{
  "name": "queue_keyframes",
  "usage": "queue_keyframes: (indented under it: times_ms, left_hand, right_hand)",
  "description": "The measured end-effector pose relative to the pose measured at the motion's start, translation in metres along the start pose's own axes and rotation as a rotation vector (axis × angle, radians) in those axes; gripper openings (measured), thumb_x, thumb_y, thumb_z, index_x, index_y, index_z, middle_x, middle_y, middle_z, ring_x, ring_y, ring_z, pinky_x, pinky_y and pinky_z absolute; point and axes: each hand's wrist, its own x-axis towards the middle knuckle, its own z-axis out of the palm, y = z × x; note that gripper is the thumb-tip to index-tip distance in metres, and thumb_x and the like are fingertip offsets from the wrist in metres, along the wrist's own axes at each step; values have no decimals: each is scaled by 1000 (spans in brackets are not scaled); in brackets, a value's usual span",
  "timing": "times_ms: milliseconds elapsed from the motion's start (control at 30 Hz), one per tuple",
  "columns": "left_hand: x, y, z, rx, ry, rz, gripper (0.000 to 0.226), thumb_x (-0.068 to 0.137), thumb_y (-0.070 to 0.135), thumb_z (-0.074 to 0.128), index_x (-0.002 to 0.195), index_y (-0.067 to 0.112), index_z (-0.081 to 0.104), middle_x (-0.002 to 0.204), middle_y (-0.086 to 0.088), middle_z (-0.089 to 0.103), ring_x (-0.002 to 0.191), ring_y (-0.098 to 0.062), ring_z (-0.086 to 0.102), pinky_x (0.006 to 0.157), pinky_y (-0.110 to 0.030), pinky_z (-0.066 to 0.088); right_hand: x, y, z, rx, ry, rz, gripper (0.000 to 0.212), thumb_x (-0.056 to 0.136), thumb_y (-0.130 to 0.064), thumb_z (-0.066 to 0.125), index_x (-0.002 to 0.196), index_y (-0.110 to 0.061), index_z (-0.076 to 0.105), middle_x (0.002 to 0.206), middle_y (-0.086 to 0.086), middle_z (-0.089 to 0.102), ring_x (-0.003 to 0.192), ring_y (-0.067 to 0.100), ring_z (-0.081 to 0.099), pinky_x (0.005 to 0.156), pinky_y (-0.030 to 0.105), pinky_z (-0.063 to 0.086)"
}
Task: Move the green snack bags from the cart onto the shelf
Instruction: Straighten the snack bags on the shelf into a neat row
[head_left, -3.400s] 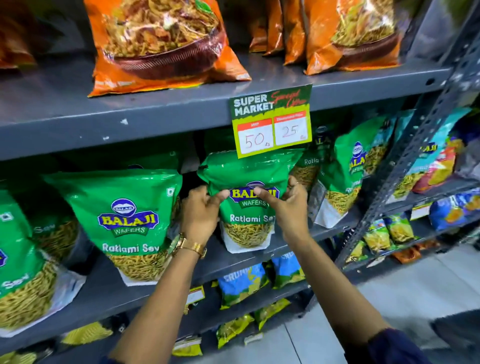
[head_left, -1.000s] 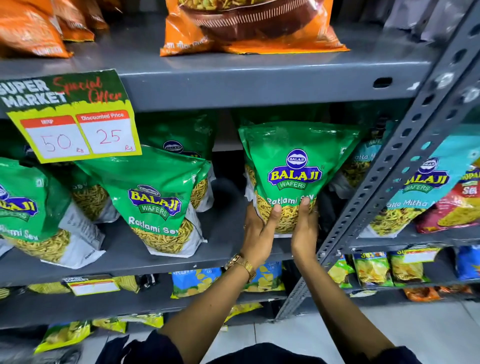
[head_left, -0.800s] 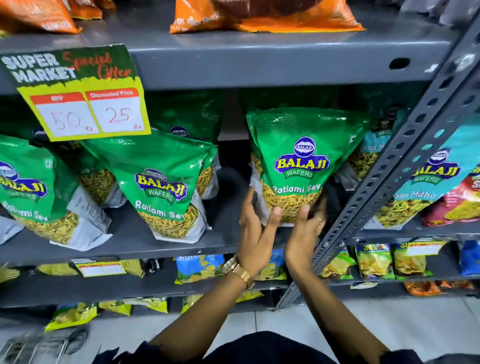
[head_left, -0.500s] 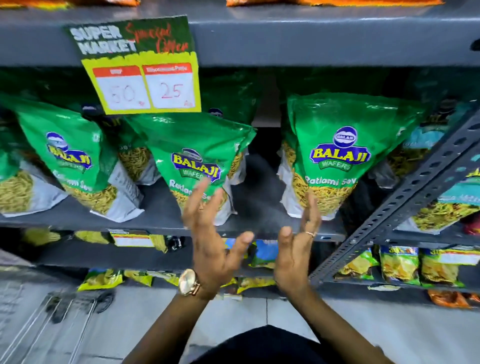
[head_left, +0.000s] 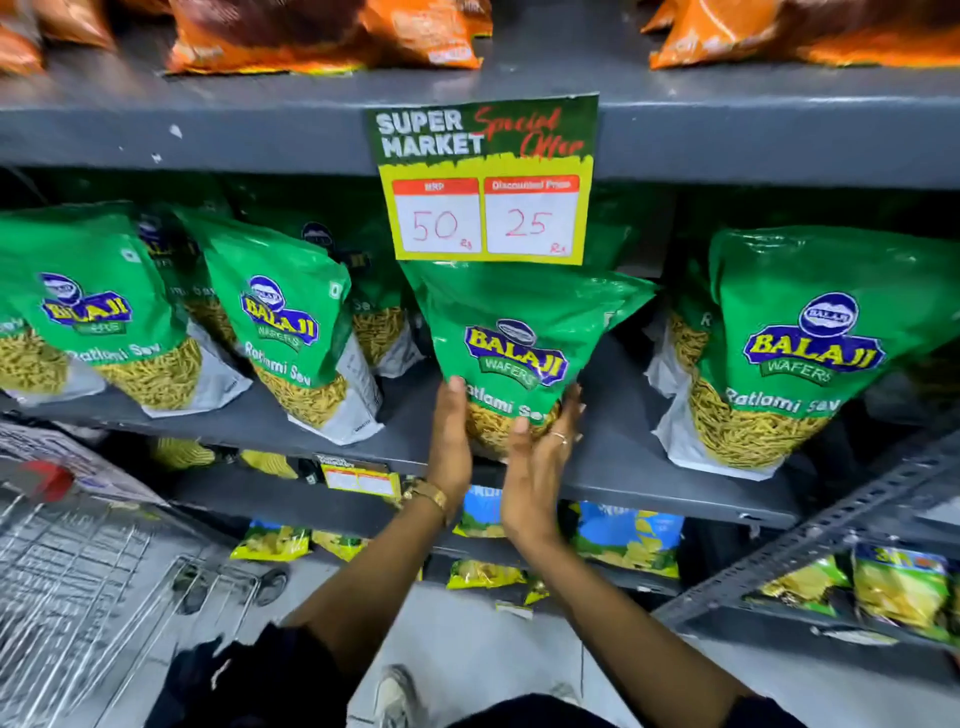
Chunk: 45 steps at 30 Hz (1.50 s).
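A green Balaji snack bag (head_left: 519, 332) stands tilted on the grey middle shelf (head_left: 639, 483), right under the price sign. My left hand (head_left: 451, 441) presses against its lower left side. My right hand (head_left: 537, 467) cups its lower right corner, so the bag's base is held between both palms. More green bags stand on the same shelf: one to the right (head_left: 800, 353), two to the left (head_left: 283, 327) (head_left: 93, 312), with others behind them in shadow. The wire cart (head_left: 78, 577) sits at the lower left; no green bags show in it.
A yellow and green price sign (head_left: 485, 182) hangs from the upper shelf edge, just above the held bag. Orange snack bags (head_left: 322, 36) lie on the top shelf. Small yellow and blue packets (head_left: 628, 535) fill the lower shelves. A slanted metal upright (head_left: 810, 535) crosses at the right.
My hands let go of the right-hand green bag, hung open in the air, then moved left and closed around the base of the bag under the price sign. The view swung left.
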Motion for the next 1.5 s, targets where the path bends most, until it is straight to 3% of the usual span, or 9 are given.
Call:
queue_keyframes:
  times_ms: [200, 433, 533, 733, 833, 1000, 1200, 1367, 1500]
  left_hand:
    - [-15, -4, 16, 6, -20, 69, 48, 86, 62, 41, 126, 38, 47, 120, 28, 63, 116, 4, 59, 96, -18, 48]
    - [-14, -4, 21, -96, 4, 102, 49, 86, 55, 41, 129, 32, 48, 118, 22, 66, 111, 6, 61, 89, -14, 51]
    - [-15, -7, 21, -88, 10, 81, 51, 86, 56, 40, 130, 31, 47, 117, 25, 66, 111, 6, 61, 90, -14, 50]
    - [-18, -3, 13, -10, -17, 67, 80, 83, 75, 43, 142, 20, 40, 134, 11, 58, 125, -1, 55, 104, -28, 47]
    - [-23, -4, -1, 117, 80, 145, 93, 79, 85, 35, 150, 24, 29, 157, 3, 36, 146, -10, 34, 120, -43, 32]
    - [-37, 12, -46, 175, 96, 454, 63, 93, 68, 33, 148, 37, 24, 157, -13, 34, 145, -24, 36, 119, -46, 33]
    - [-18, 28, -137, 365, 111, 806, 73, 95, 61, 34, 154, 27, 8, 160, -9, 13, 151, -34, 13, 123, -51, 17]
    - [38, 23, -196, 223, 205, 446, 84, 86, 77, 32, 150, 28, 9, 161, 4, 10, 151, -6, 12, 125, -38, 16]
    - [76, 21, -214, 54, 111, 128, 108, 57, 98, 36, 139, 28, 31, 138, 28, 38, 128, 18, 34, 116, -22, 25]
  right_hand:
    - [36, 14, -24, -70, 46, -51, 91, 76, -90, 18, 147, -34, 9, 161, -8, 7, 153, 14, -3, 125, 53, -1]
    - [42, 19, -30, 159, -63, 93, 116, 63, -96, 40, 141, -10, 43, 120, -9, 60, 113, 1, 59, 100, 30, 48]
    - [42, 13, -28, 173, -26, 72, 114, 57, -100, 36, 134, -15, 46, 112, -21, 55, 97, -30, 52, 82, 2, 43]
    - [34, 13, -23, 116, 46, 22, 109, 75, -89, 34, 157, -21, 12, 165, 0, 20, 152, 16, 21, 124, 41, 22]
    - [12, 3, -21, 79, 123, -39, 115, 73, -92, 27, 157, -18, 2, 167, 0, -5, 155, 11, -3, 123, 23, 4]
    - [-41, -13, -8, -24, 81, -276, 90, 89, -76, 27, 155, -17, 8, 165, 2, 6, 156, 19, 0, 126, 45, 7]
    - [-83, -36, 74, -20, -215, -391, 80, 96, -65, 29, 154, -12, 15, 165, 4, 11, 155, 27, 11, 125, 35, 12]
    - [-85, -40, 162, 85, -174, -108, 88, 87, -80, 22, 153, -25, 6, 162, -18, 0, 152, -4, -1, 122, 14, 6]
    - [-61, -34, 207, 121, -49, -5, 103, 73, -92, 21, 152, -28, 4, 161, -13, 4, 155, 8, 3, 128, 39, 7]
